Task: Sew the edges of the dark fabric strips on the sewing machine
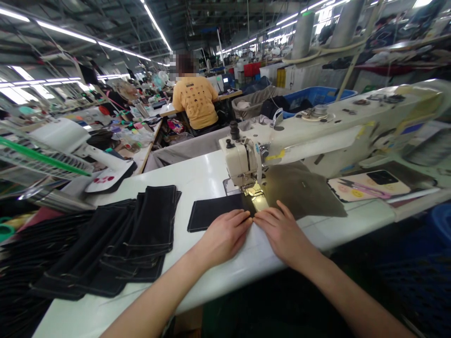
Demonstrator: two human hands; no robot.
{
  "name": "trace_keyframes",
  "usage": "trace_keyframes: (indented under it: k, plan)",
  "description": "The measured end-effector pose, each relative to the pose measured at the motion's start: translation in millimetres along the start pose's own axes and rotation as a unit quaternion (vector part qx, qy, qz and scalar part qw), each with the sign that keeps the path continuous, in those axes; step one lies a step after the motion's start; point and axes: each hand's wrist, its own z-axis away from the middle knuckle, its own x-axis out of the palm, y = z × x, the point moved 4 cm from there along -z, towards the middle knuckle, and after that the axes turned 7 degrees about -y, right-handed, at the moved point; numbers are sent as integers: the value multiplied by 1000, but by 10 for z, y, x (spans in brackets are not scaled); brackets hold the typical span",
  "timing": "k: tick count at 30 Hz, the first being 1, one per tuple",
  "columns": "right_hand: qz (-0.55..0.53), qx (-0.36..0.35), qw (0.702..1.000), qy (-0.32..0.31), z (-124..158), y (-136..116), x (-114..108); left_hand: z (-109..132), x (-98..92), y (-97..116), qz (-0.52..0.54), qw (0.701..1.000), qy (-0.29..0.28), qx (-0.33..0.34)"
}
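A dark fabric piece (211,211) lies flat on the white sewing table (197,173), its right end under the lit needle area of the sewing machine (243,162). My left hand (227,234) is at its front edge, fingers pressed together on the cloth. Close beside it, fingertips nearly touching, my right hand (283,232) rests at the right end of the piece, thumb and fingers bent with some fingers apart. Overlapping stitched dark pieces (151,220) lie to the left. An olive-brown sheet (303,192) spreads behind my right hand.
A phone (384,177) and pink-handled scissors (364,187) lie at the right. A larger dark fabric pile (31,267) is at far left, near a white lamp or fan-like object (109,180). A person in a yellow shirt (195,103) sits beyond; a blue basket (317,99) stands behind the machine.
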Motion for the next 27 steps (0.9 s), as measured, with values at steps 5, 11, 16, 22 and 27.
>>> trace_keyframes:
  k: [5, 11, 16, 22, 27]
  plan:
    - [11, 3, 1000, -15, -107, 36, -8, -65, -34, -74, 11, 1000, 14, -5]
    - [40, 9, 999, -29, -284, 133, 23, -163, -79, -245, 6, 999, 27, -17]
    - [61, 10, 997, -45, -431, 174, 41, -257, -112, -426, 1, 999, 17, -29]
    - [58, 14, 997, -41, -468, 172, 33, -347, -119, -633, -14, 999, 20, -45]
    - [32, 18, 999, -27, -421, 174, 25, -365, -93, -705, -30, 996, 19, -82]
